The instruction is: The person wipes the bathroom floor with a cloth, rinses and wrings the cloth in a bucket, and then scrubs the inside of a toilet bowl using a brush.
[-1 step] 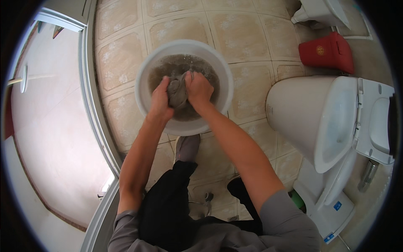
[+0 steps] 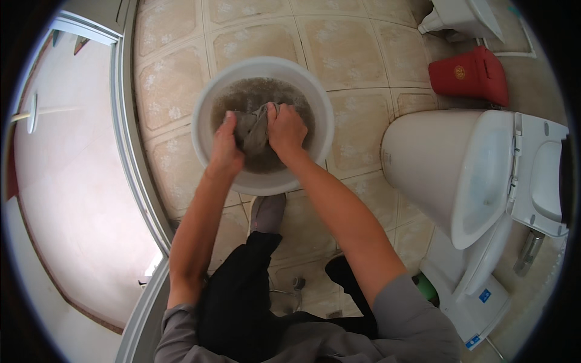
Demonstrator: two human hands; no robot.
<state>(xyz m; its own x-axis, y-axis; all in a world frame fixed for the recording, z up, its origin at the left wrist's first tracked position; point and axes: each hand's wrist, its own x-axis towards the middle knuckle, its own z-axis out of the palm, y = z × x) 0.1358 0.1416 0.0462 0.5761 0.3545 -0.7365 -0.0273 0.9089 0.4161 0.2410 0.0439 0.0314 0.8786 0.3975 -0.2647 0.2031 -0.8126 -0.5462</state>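
A round white basin [image 2: 201, 154] of murky, greyish-brown water [image 2: 260, 88] stands on the floor before me. Over the water, a wet, bunched grey cloth [image 2: 254, 136] stretches between my two hands. My left hand [image 2: 226, 148] grips its left side, the thumb up along the edge. On the other side, my right hand [image 2: 287, 130] is closed in a fist round the cloth. The cloth's lower end hangs down to the water, and whether it dips in cannot be made out. The fingers under the cloth are partly hidden.
To the right is a white toilet [image 2: 430, 157] with its lid up, beside a red bin [image 2: 469, 75]. A white fixture [image 2: 463, 18] stands at the far right. A door frame [image 2: 130, 151] runs along the left. My shoe [image 2: 268, 212] is just below the basin on the beige tiles [image 2: 345, 48].
My left hand has moved slightly left, away from the right one. The cloth between them is drawn a little wider. My right hand stays nearly in place.
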